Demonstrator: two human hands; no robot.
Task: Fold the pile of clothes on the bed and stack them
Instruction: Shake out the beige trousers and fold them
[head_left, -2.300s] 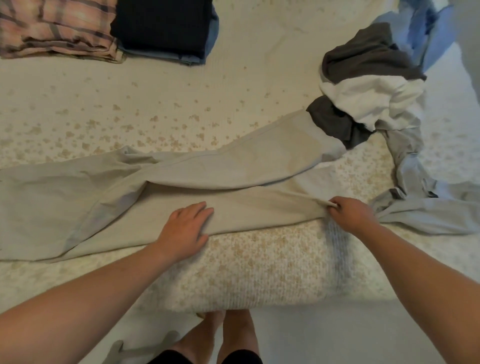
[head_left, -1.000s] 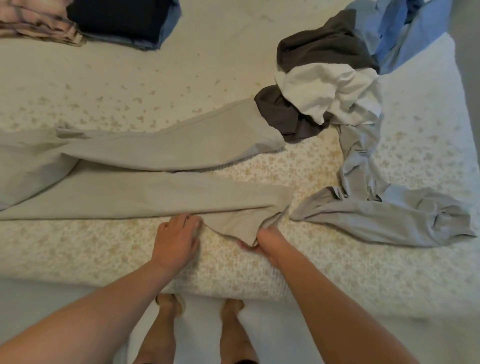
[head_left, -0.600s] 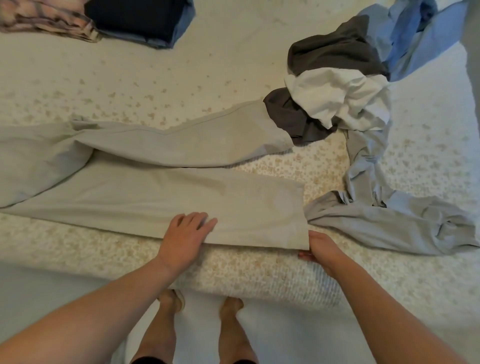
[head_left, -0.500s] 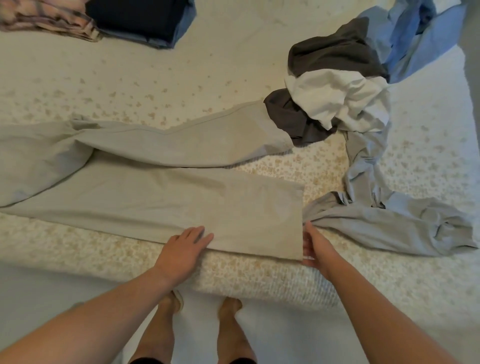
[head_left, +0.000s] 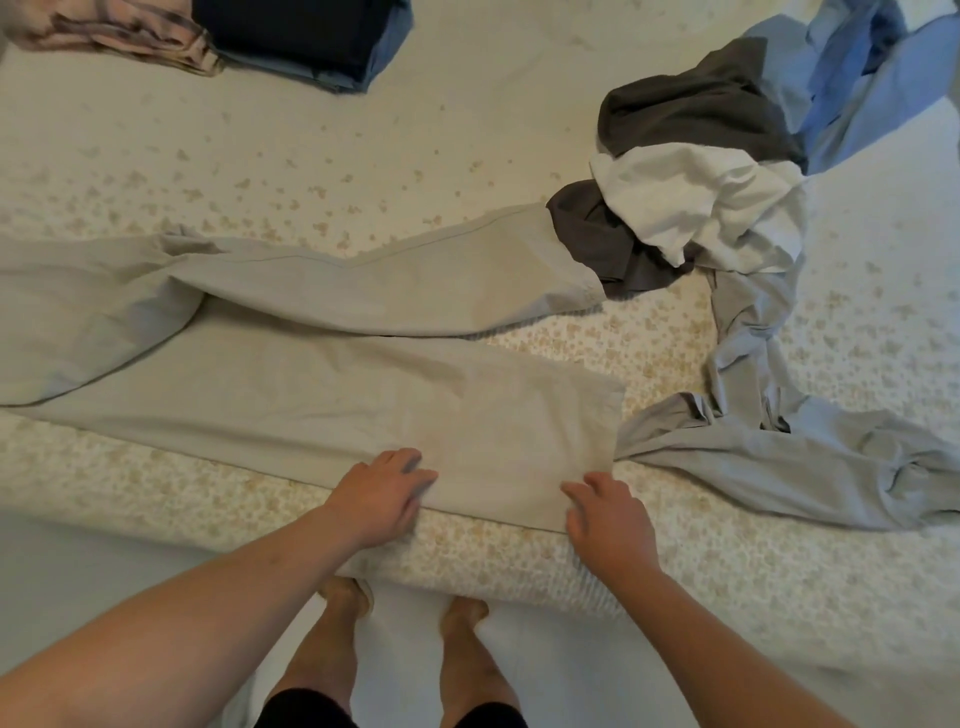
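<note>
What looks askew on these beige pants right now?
The far leg angles away from the near leg instead of lying on it, and its cuff disappears under the dark garment of the unfolded pile.

This is a bedroom in a home. A bed (head_left: 467, 135) fills most of the view, covered in a cream spread printed with small tan flowers, its near edge dropping to a pale floor (head_left: 571, 675). Household laundry lies on it: beige trousers (head_left: 363, 395) spread flat, a loose heap of clothes (head_left: 727, 182) at the right, and 2 folded stacks (head_left: 234, 36) at the far left, one probably striped pink, though blurred. The person stands barefoot.
</note>
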